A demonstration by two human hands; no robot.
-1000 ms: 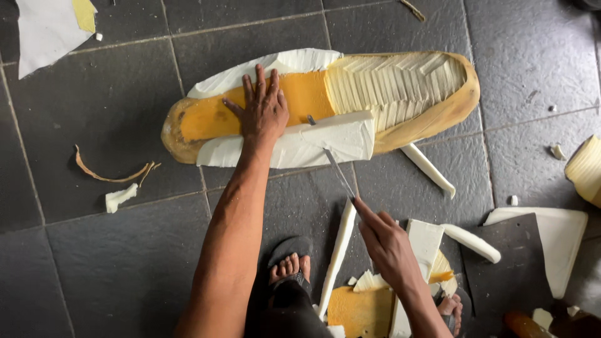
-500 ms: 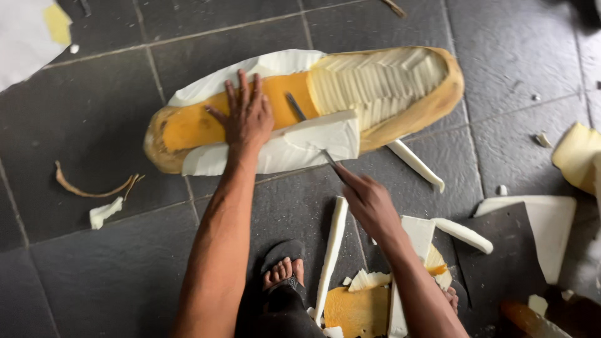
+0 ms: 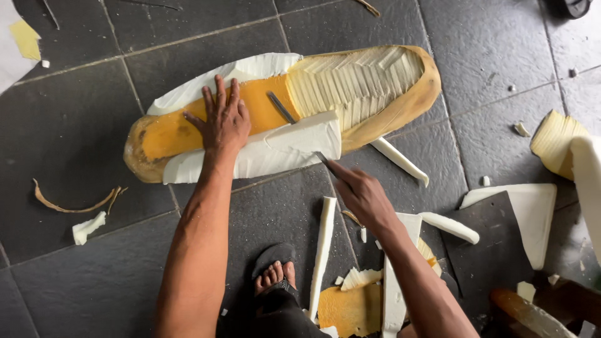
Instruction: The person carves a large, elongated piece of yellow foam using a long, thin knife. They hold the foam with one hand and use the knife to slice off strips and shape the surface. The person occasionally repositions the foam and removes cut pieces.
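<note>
At six o'clock, a sandalled foot (image 3: 273, 275) rests on the dark tile floor (image 3: 75, 294) among white offcuts (image 3: 322, 250) and a yellow-orange scrap (image 3: 347, 310). Just above, toward five o'clock, the right hand (image 3: 363, 195) is clenched around a knife (image 3: 297, 128), the blade running up toward eleven o'clock into the large split fruit (image 3: 282, 112). At centre, the left hand (image 3: 222, 122) lies flat with its fingers spread, pressing on the orange core beside a white slab (image 3: 275, 147) of flesh. The fruit stretches from nine to two o'clock. The blade tip points toward the pressing hand; if the knife slips through the soft white flesh, it could run on into those fingers. Loose strips underfoot might also shift.
</note>
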